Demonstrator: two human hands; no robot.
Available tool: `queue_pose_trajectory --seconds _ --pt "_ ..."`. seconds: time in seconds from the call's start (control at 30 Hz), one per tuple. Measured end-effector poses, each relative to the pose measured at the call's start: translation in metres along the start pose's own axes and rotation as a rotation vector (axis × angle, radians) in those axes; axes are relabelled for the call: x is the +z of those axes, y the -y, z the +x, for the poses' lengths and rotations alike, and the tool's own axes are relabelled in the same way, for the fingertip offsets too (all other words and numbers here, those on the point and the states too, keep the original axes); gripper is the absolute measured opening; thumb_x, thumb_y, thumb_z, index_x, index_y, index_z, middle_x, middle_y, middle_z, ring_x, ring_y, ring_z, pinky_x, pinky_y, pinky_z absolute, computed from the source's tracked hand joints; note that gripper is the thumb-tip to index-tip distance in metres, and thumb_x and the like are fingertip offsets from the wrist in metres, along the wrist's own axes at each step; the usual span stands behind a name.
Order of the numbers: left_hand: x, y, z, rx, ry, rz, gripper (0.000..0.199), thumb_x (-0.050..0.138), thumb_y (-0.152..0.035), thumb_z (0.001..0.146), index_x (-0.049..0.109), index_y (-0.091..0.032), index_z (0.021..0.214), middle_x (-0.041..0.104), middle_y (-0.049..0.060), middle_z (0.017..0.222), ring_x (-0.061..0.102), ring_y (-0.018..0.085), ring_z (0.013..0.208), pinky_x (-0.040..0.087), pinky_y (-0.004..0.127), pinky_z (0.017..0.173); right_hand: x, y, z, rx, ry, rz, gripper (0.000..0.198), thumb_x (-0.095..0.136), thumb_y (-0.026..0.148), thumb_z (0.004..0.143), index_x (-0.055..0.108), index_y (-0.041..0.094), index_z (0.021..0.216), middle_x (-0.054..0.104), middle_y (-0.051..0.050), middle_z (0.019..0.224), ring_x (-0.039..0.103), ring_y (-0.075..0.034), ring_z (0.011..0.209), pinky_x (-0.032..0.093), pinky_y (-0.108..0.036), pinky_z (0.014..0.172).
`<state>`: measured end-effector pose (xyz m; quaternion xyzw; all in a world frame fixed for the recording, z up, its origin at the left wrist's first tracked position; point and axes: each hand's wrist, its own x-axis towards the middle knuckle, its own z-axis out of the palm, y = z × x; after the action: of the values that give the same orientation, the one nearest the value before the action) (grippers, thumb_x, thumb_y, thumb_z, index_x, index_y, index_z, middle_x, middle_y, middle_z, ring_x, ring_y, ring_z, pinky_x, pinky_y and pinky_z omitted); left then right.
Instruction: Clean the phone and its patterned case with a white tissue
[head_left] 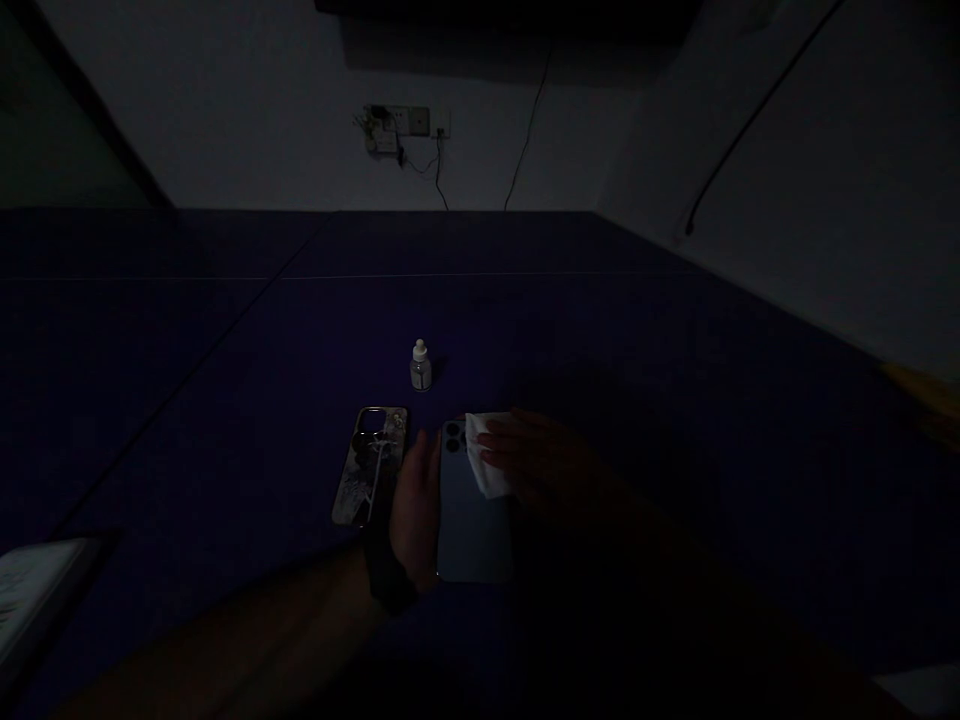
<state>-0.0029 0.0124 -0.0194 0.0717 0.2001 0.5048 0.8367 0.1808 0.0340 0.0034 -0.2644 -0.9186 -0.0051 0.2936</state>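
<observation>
A blue-grey smartphone (472, 535) lies back side up in the middle of the head view, its camera lenses at the far left corner. My left hand (417, 510), with a dark band on the wrist, grips the phone along its left edge. A white wipe (489, 470) rests on the upper right of the phone's back. My right hand (536, 455) presses the wipe there, its fingers lying over the cloth. Left of my left hand lies a patterned phone case (367, 470). Beyond the phone stands a small dropper bottle (421, 370) with a white top.
The scene is very dark. A purple-blue surface (300, 330) reaches back to a wall with power sockets (409, 121) and hanging cables. At the lower left sits a pale box-like object (41, 580). Something yellow (926, 400) lies along the right edge.
</observation>
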Motion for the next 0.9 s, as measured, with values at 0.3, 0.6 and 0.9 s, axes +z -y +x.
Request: queue_pose_trajectory --seconds 0.3,0.6,0.9 --pt "-0.003 -0.003 -0.004 0.009 -0.011 0.004 0.052 0.047 -0.051 0.097 0.056 -0.019 0.138 0.069 0.011 0.121 0.064 0.028 0.112 0.046 0.042 0.099 0.000 0.004 -0.001 -0.110 -0.011 0.070 0.028 0.049 0.020 0.096 0.067 0.015 0.117 0.071 -0.010 0.125 0.061 -0.020 0.127 0.049 -0.041 0.109" --pt "0.003 -0.004 -0.003 0.016 -0.008 0.012 0.052 0.043 -0.050 0.098 0.055 -0.020 0.139 0.069 0.011 0.122 0.064 0.028 0.113 0.046 0.041 0.100 -0.003 0.002 -0.001 -0.059 0.000 0.054 0.028 0.048 0.019 0.097 0.067 0.018 0.117 0.072 -0.009 0.124 0.062 -0.019 0.125 0.047 -0.041 0.111" --pt "0.009 -0.005 -0.010 -0.027 -0.038 0.024 0.053 0.033 -0.050 0.101 0.056 -0.019 0.137 0.071 0.011 0.114 0.066 0.028 0.106 0.048 0.042 0.095 -0.003 0.001 -0.004 -0.059 0.016 0.096 0.028 0.047 0.019 0.098 0.068 0.021 0.116 0.075 -0.005 0.116 0.065 -0.018 0.120 0.045 -0.042 0.112"
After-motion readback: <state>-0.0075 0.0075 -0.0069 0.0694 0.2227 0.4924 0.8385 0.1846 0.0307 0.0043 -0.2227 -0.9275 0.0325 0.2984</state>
